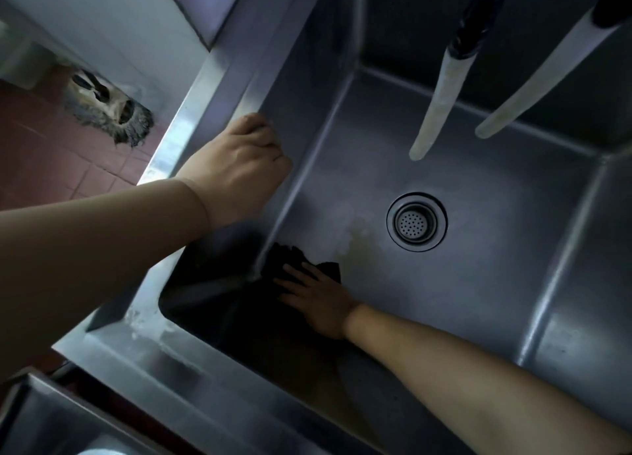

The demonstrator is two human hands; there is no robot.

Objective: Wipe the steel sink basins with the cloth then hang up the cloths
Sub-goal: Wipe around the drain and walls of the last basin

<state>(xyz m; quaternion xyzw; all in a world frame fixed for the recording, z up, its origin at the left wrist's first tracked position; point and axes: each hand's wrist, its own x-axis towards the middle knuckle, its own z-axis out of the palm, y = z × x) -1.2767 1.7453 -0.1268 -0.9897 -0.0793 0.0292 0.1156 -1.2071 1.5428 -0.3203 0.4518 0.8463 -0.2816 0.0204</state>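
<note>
Deep steel sink basin (pixel 478 283), seen from above, walls dull and streaked. Right hand (pixel 316 300) is down at the basin floor near the left front corner, fingers straight and spread flat, pressing a dark cloth (pixel 301 259) against the steel; nothing is curled round the cloth. The cloth is bunched, lying partly under the fingers and reaching past them into the corner where the floor meets the left wall; its near part is lost in shadow. Left hand (pixel 239 167) is on the basin's left rim (pixel 191 119), fingers curled over the inner edge and gripping it, wrist and forearm crossing the rim from the left. Round perforated drain strainer (pixel 416 222) sits in the middle of the floor, well apart from the cloth. A pale, yellowish wet patch (pixel 355 239) lies on the floor between the cloth and the drain. Two pale spouts (pixel 434 112) hang over the back of the basin, tips above the floor, both blurred. Beyond the left rim, on red floor tiles (pixel 51 160), a grey mop head (pixel 109 107) rests against the white wall. The corner of a second steel basin (pixel 61 420) shows at the front left.
</note>
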